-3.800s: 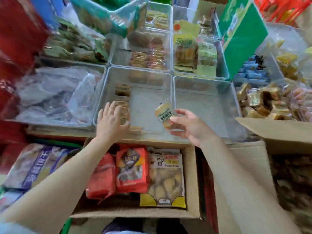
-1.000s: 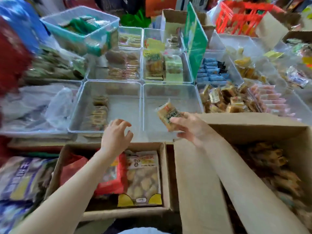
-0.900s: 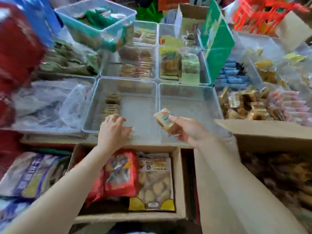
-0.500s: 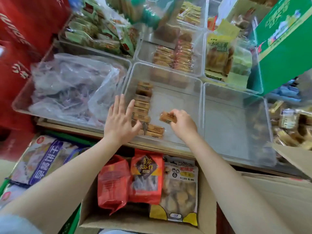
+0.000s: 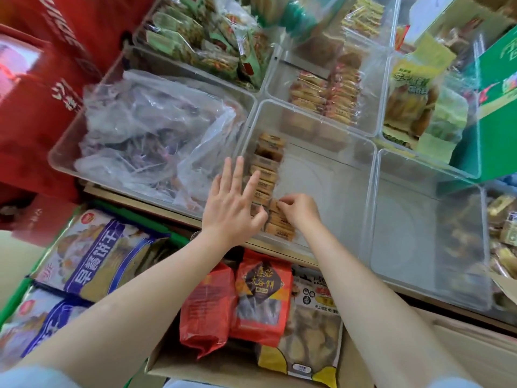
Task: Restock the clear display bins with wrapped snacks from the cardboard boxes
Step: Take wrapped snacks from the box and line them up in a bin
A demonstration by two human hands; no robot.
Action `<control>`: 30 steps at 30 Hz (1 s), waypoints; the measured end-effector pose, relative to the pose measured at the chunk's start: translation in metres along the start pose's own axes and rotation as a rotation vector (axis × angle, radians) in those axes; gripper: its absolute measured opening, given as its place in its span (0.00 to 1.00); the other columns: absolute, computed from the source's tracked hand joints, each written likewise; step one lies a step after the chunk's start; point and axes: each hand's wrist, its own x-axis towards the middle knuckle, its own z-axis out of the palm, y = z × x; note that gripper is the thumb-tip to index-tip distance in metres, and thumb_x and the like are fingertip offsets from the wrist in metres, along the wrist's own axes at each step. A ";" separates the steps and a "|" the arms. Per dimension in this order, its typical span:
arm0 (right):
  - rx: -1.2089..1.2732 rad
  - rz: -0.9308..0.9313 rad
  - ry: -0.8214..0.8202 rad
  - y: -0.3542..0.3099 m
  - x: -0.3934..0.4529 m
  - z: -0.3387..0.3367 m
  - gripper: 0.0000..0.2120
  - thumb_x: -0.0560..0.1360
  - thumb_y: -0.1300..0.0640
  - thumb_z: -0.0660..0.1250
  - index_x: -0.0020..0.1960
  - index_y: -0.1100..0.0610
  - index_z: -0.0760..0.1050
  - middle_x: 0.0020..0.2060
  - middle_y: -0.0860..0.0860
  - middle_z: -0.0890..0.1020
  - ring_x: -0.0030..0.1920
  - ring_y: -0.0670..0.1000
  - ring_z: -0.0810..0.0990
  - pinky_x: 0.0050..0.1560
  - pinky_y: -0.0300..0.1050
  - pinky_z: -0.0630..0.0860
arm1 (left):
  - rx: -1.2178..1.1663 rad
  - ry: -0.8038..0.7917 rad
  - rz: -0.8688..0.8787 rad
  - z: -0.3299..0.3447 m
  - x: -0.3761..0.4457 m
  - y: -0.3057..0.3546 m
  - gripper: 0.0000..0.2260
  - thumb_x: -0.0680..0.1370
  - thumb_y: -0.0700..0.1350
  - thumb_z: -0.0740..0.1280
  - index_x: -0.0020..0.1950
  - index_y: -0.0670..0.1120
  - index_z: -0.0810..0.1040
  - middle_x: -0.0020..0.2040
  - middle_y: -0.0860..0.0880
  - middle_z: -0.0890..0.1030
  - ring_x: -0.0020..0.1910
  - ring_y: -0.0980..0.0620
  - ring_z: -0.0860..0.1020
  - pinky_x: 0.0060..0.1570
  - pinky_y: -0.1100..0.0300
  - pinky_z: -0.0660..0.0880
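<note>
A clear display bin (image 5: 361,152) in the middle holds a row of small tan wrapped snacks (image 5: 267,163) standing along its left wall. My left hand (image 5: 232,203) lies flat with straight fingers against the near end of that row. My right hand (image 5: 299,211) pinches one wrapped snack (image 5: 275,204) down at the row's near end, beside two more snacks (image 5: 279,231) by the front wall. Below the bins, an open cardboard box (image 5: 179,365) holds red and yellow snack bags (image 5: 263,292).
An empty clear bin (image 5: 430,219) stands to the right. On the left, a bin of crumpled clear plastic (image 5: 145,130). Filled bins and a green carton (image 5: 495,102) sit behind. Blue biscuit bags (image 5: 95,259) lie at lower left. A red box (image 5: 36,79) rises at far left.
My right hand has carried the wrapped snack from above the bins down into the middle bin, to the row's near end. My left hand has opened flat against the row. The view tilted down.
</note>
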 end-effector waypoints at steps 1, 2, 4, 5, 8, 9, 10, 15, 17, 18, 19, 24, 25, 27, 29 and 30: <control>-0.005 0.015 0.005 -0.003 0.000 0.001 0.12 0.80 0.50 0.65 0.59 0.52 0.84 0.55 0.52 0.85 0.56 0.55 0.81 0.56 0.46 0.76 | 0.004 -0.011 -0.001 -0.001 0.000 0.000 0.37 0.75 0.63 0.47 0.83 0.50 0.51 0.82 0.39 0.42 0.81 0.41 0.38 0.78 0.43 0.49; -0.018 0.030 0.011 -0.004 0.001 0.002 0.12 0.81 0.50 0.65 0.59 0.51 0.84 0.55 0.52 0.85 0.55 0.55 0.81 0.55 0.46 0.77 | 0.011 -0.022 0.000 -0.002 0.000 0.000 0.37 0.75 0.63 0.46 0.83 0.51 0.50 0.82 0.40 0.41 0.81 0.41 0.37 0.79 0.43 0.48; -0.078 0.036 0.018 -0.007 -0.002 -0.001 0.13 0.81 0.47 0.64 0.58 0.51 0.83 0.53 0.52 0.85 0.53 0.56 0.81 0.53 0.48 0.78 | 0.017 -0.036 0.002 -0.002 0.000 0.000 0.37 0.76 0.63 0.46 0.83 0.51 0.48 0.82 0.40 0.39 0.80 0.41 0.36 0.79 0.43 0.47; -0.100 0.024 0.018 -0.007 -0.006 -0.004 0.15 0.81 0.46 0.63 0.59 0.51 0.83 0.55 0.53 0.84 0.54 0.56 0.81 0.54 0.49 0.78 | 0.012 -0.045 0.001 -0.003 0.000 0.000 0.36 0.76 0.63 0.47 0.83 0.51 0.48 0.82 0.40 0.39 0.80 0.41 0.36 0.79 0.43 0.47; -0.062 -0.075 0.007 -0.003 -0.032 -0.021 0.20 0.82 0.46 0.60 0.69 0.52 0.75 0.65 0.54 0.78 0.64 0.57 0.76 0.61 0.49 0.74 | 0.024 -0.089 -0.006 -0.005 0.001 -0.003 0.35 0.78 0.62 0.50 0.83 0.51 0.46 0.81 0.41 0.36 0.80 0.42 0.34 0.79 0.44 0.43; -0.047 -0.129 0.006 0.000 -0.045 -0.030 0.19 0.82 0.48 0.59 0.70 0.52 0.74 0.67 0.54 0.77 0.65 0.56 0.75 0.63 0.49 0.73 | 0.031 -0.101 -0.016 -0.007 0.001 -0.003 0.35 0.79 0.61 0.51 0.83 0.50 0.46 0.81 0.41 0.36 0.80 0.42 0.34 0.79 0.44 0.42; -0.025 -0.181 0.007 0.005 -0.059 -0.041 0.18 0.82 0.49 0.59 0.69 0.52 0.75 0.66 0.54 0.77 0.64 0.55 0.75 0.63 0.48 0.72 | 0.024 -0.100 -0.031 -0.009 -0.001 -0.002 0.34 0.80 0.60 0.53 0.83 0.49 0.46 0.82 0.42 0.37 0.80 0.43 0.34 0.79 0.43 0.41; 0.185 -0.336 0.133 0.059 -0.166 -0.106 0.10 0.81 0.54 0.62 0.53 0.53 0.83 0.46 0.48 0.84 0.47 0.49 0.81 0.49 0.44 0.76 | -0.218 0.065 0.081 -0.023 -0.044 0.070 0.27 0.78 0.53 0.58 0.74 0.42 0.71 0.79 0.39 0.63 0.79 0.38 0.58 0.77 0.40 0.56; 0.236 -0.362 0.288 0.099 -0.211 -0.130 0.09 0.81 0.55 0.63 0.51 0.54 0.83 0.41 0.47 0.84 0.42 0.48 0.82 0.47 0.45 0.78 | -0.377 0.045 0.200 -0.023 -0.072 0.133 0.28 0.77 0.55 0.57 0.72 0.41 0.74 0.77 0.40 0.67 0.77 0.38 0.64 0.76 0.42 0.60; 0.242 -0.372 0.389 0.122 -0.230 -0.142 0.09 0.81 0.56 0.64 0.51 0.55 0.83 0.40 0.47 0.84 0.41 0.46 0.82 0.44 0.43 0.77 | -0.421 -0.002 0.249 -0.022 -0.086 0.168 0.28 0.78 0.56 0.57 0.73 0.42 0.72 0.78 0.41 0.65 0.78 0.40 0.62 0.77 0.45 0.57; 0.250 -0.375 0.493 0.146 -0.247 -0.154 0.09 0.81 0.57 0.64 0.51 0.56 0.83 0.39 0.46 0.83 0.39 0.44 0.81 0.42 0.39 0.76 | -0.443 -0.045 0.303 -0.024 -0.098 0.204 0.29 0.78 0.57 0.56 0.76 0.44 0.70 0.79 0.44 0.63 0.79 0.42 0.60 0.77 0.50 0.54; 0.338 -0.244 0.883 0.265 -0.308 -0.206 0.08 0.80 0.61 0.64 0.47 0.56 0.82 0.35 0.43 0.79 0.37 0.39 0.76 0.40 0.30 0.71 | -0.566 -0.091 0.567 -0.024 -0.151 0.360 0.30 0.78 0.58 0.55 0.79 0.48 0.64 0.81 0.48 0.60 0.81 0.48 0.55 0.79 0.48 0.53; 0.337 -0.198 0.895 0.290 -0.314 -0.212 0.08 0.80 0.60 0.64 0.47 0.56 0.82 0.36 0.43 0.80 0.38 0.39 0.77 0.42 0.31 0.72 | -0.572 -0.095 0.590 -0.026 -0.159 0.384 0.31 0.79 0.59 0.55 0.80 0.49 0.63 0.82 0.49 0.58 0.81 0.50 0.53 0.79 0.48 0.52; 0.282 -0.097 0.809 0.337 -0.316 -0.216 0.09 0.81 0.56 0.63 0.48 0.56 0.81 0.40 0.45 0.82 0.41 0.43 0.79 0.47 0.38 0.75 | -0.541 -0.110 0.573 -0.026 -0.172 0.422 0.32 0.79 0.60 0.55 0.82 0.50 0.57 0.83 0.50 0.51 0.81 0.53 0.45 0.79 0.54 0.42; 0.191 0.027 0.611 0.381 -0.308 -0.215 0.09 0.81 0.54 0.62 0.49 0.55 0.80 0.45 0.49 0.83 0.47 0.50 0.80 0.50 0.46 0.78 | -0.435 -0.095 0.542 -0.017 -0.182 0.444 0.33 0.81 0.58 0.57 0.83 0.48 0.49 0.83 0.50 0.42 0.80 0.54 0.36 0.74 0.61 0.32; 0.145 0.094 0.497 0.401 -0.301 -0.213 0.08 0.81 0.54 0.62 0.51 0.54 0.80 0.48 0.51 0.83 0.50 0.52 0.81 0.51 0.48 0.78 | -0.410 -0.081 0.538 -0.012 -0.184 0.450 0.34 0.81 0.56 0.57 0.83 0.47 0.47 0.83 0.50 0.40 0.80 0.54 0.34 0.72 0.63 0.29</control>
